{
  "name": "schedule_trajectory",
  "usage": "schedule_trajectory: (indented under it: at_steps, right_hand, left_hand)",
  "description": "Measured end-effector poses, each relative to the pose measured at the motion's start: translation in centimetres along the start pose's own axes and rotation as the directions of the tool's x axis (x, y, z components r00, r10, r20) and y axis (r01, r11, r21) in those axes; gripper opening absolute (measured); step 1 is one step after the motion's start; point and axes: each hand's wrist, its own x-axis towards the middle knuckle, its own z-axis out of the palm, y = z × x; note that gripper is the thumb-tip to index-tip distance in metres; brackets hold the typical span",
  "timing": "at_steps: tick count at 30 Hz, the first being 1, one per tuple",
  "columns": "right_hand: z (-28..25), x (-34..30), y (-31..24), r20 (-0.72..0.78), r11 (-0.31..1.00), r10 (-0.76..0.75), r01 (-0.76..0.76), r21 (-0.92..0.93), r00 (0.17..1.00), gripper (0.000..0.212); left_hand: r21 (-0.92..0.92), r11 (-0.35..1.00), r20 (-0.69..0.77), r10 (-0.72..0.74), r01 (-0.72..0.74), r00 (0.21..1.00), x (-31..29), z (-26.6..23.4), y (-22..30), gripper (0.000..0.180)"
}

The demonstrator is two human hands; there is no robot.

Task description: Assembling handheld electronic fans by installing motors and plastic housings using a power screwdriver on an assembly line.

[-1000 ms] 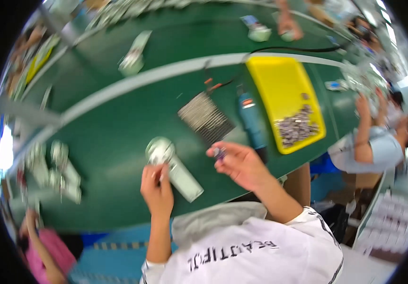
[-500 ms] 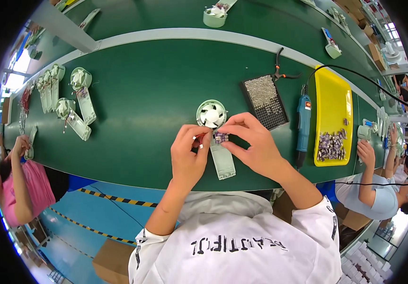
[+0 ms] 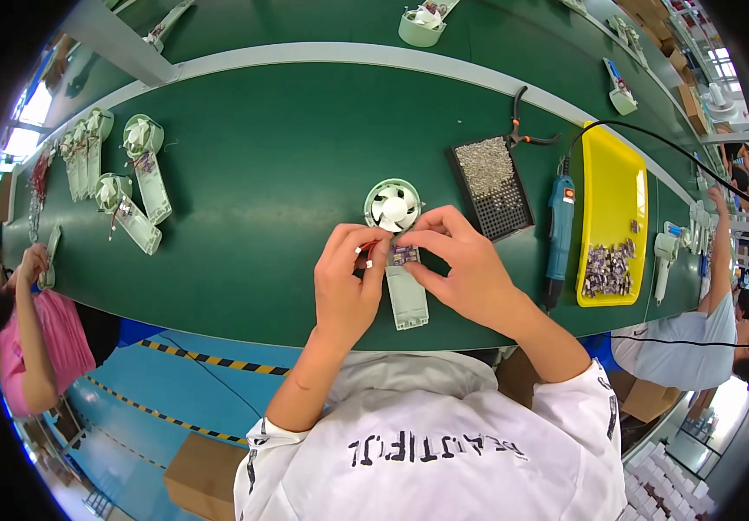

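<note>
A pale green handheld fan shell (image 3: 407,304) lies in front of me on the green bench, its round head with white blades (image 3: 394,208) pointing away. In the upper part of its handle sits a small purple circuit board (image 3: 404,255). My right hand (image 3: 474,273) has its thumb and forefinger closed about the board's right and far edges. On the other side, my left hand (image 3: 346,282) pinches red wires (image 3: 362,250) with white plugs, close to the neck of the fan. The fingertips partly hide the board's far end.
Right of the fan are a black screw tray (image 3: 513,208), pliers (image 3: 518,122), a blue electric screwdriver (image 3: 559,230) and a yellow tray (image 3: 613,174) holding purple boards. More fan shells (image 3: 142,227) lie at the left. Co-workers sit on both sides.
The board has gone from being held tilted over the handle to lying down in it. My right fingers have lowered with it. The co-worker at right has raised an arm from the bench.
</note>
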Motion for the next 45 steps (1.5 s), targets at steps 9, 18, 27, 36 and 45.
schedule_trajectory:
  at_steps: [9,18,27,36,45]
  right_hand:
    - [0.8,-0.2,-0.2,-0.01,0.997,0.012,-0.013,-0.071,1.0,0.029]
    - [1.1,-1.4,1.3,-0.104,0.994,0.018,-0.029,-0.102,0.994,0.031]
    - [-6.7,-6.5,2.8,-0.656,0.898,0.187,-0.398,-0.187,0.731,0.048]
    - [-7.8,-11.1,9.4,-0.485,0.853,0.516,-0.474,0.218,0.706,0.055]
    - [-9.6,-2.3,5.2,-0.583,0.568,0.151,0.413,0.712,0.798,0.075]
  left_hand:
    - [0.028,0.999,0.002,0.034,-0.034,0.999,-0.2,-0.4,0.0,0.006]
    - [0.115,0.978,0.144,0.159,-0.176,0.977,0.0,-0.1,0.8,0.019]
    - [0.196,0.976,0.113,0.071,-0.092,0.991,-0.7,-1.9,0.8,0.016]
    - [0.086,0.996,0.109,0.029,-0.039,0.994,-0.4,0.1,0.6,0.015]
    - [0.046,0.999,0.089,-0.004,0.0,0.996,0.0,2.4,0.8,0.014]
